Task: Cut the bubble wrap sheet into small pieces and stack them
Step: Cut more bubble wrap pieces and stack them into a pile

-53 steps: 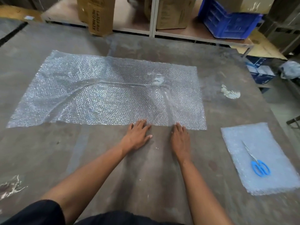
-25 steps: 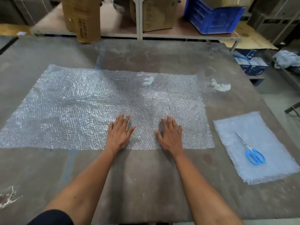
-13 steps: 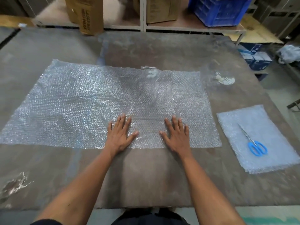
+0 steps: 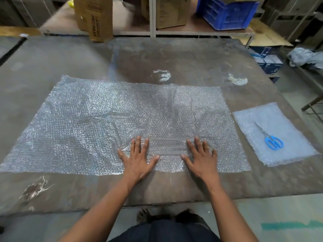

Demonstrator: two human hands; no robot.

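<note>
My left hand (image 4: 138, 158) and right hand (image 4: 201, 158) lay flat, fingers spread, pressing the bubble wrap sheet (image 4: 111, 123) smooth; next, I judged, my right hand had to reach the scissors (image 4: 270, 138).

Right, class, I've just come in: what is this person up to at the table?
A person presses both flat hands, left hand and right hand, on the near edge of a big bubble wrap sheet spread on the table. The blue scissors lie untouched on a stack of small pieces to the right.
</note>
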